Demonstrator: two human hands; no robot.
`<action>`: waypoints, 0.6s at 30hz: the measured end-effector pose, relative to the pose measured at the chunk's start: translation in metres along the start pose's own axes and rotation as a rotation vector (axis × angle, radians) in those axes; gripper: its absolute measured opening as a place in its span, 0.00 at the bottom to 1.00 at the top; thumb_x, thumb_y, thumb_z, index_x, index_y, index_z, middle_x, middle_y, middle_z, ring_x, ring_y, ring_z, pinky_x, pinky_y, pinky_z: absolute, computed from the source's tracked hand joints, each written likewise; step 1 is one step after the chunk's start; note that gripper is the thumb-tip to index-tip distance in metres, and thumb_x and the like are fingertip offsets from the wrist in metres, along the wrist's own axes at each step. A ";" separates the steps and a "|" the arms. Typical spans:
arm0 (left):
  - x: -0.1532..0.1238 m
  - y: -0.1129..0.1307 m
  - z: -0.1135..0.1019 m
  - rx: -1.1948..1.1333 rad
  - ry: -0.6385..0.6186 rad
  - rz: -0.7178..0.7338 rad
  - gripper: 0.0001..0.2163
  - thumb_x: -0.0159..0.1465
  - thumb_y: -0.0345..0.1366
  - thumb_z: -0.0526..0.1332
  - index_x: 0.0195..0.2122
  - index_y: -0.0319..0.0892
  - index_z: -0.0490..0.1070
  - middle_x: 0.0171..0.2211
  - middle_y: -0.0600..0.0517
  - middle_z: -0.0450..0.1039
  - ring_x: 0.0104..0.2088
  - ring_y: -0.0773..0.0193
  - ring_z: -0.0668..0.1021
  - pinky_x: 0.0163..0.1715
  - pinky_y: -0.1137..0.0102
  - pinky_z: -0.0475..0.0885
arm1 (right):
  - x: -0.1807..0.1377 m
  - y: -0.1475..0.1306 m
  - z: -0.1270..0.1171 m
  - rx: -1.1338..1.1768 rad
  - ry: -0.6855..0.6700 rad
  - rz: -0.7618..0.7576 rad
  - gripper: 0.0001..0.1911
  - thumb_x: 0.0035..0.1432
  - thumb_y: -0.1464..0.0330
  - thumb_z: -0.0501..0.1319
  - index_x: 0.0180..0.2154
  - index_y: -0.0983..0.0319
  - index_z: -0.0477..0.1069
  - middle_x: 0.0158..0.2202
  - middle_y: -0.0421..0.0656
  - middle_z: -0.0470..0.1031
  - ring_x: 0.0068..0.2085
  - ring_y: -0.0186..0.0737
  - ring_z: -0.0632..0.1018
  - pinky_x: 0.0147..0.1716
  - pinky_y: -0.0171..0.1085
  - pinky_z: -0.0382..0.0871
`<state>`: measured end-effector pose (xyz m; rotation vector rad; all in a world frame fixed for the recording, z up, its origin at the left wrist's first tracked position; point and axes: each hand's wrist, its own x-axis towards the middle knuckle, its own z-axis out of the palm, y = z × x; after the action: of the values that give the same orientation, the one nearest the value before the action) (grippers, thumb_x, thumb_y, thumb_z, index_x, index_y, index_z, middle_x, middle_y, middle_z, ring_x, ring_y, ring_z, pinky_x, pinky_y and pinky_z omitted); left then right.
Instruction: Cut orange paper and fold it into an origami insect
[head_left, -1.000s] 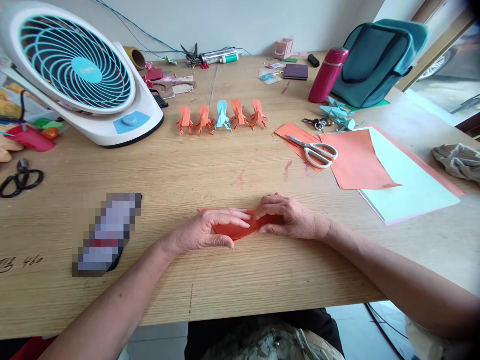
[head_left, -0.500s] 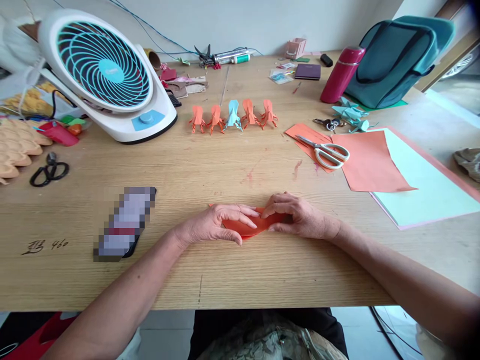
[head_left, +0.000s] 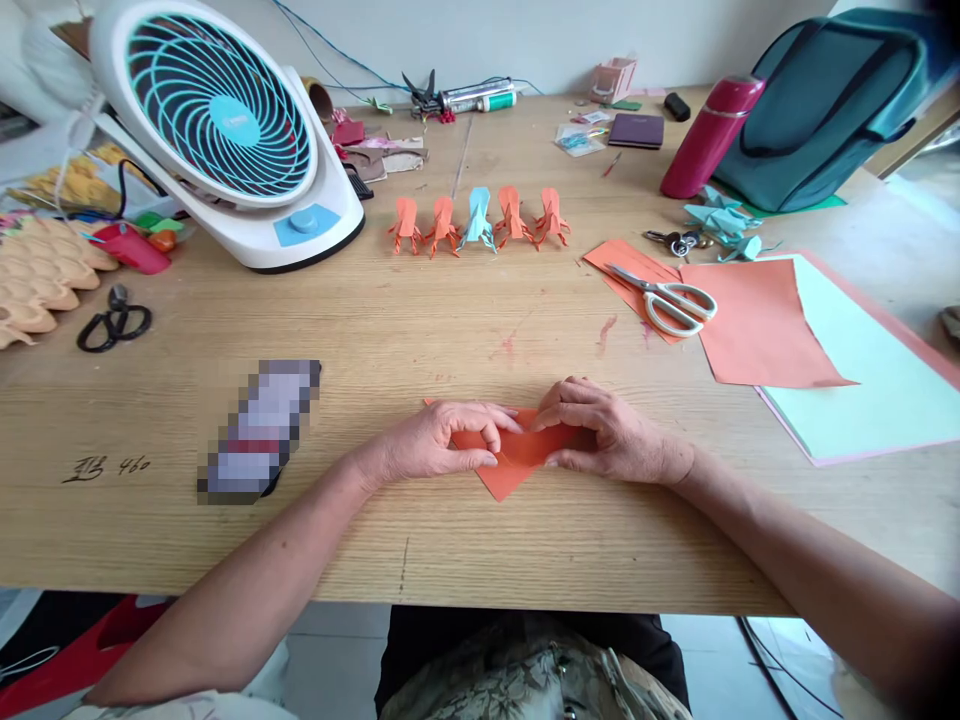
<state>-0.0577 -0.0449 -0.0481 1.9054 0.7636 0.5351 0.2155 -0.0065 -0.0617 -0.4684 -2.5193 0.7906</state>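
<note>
An orange sheet of paper [head_left: 501, 482], partly folded, lies on the table in front of me with one corner pointing towards me. My left hand [head_left: 454, 440] is on its left side, fingers curled and the thumb close to the forefinger at the paper's raised edge. From the right, my right hand [head_left: 592, 430] pinches the paper between thumb and bent fingers. Between the hands the upper layer bulges up a little. Parts of the sheet are hidden under both hands.
Folded paper insects [head_left: 478, 218] stand in a row at mid-table. Scissors [head_left: 671, 300] lie on orange paper at right, beside pale green sheets [head_left: 847, 410]. A phone [head_left: 262, 430], black-handled cutters [head_left: 114, 322] and a fan [head_left: 240, 130] are at left; a magenta flask [head_left: 711, 135] stands behind right.
The upper layer has lifted back from the near edge, so a lower orange corner now shows towards me. My left fingers have curled in. The whole view has shifted slightly.
</note>
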 end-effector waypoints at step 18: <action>0.008 0.049 0.025 0.561 0.170 -0.220 0.06 0.68 0.39 0.61 0.40 0.42 0.70 0.39 0.51 0.76 0.38 0.62 0.78 0.36 0.68 0.71 | 0.005 -0.015 0.009 -0.125 0.024 0.133 0.07 0.68 0.69 0.58 0.39 0.61 0.74 0.37 0.46 0.73 0.38 0.41 0.73 0.41 0.42 0.65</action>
<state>-0.0225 -0.0707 -0.0141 2.2602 1.3234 0.3694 0.2042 -0.0204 -0.0573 -0.6902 -2.5455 0.6724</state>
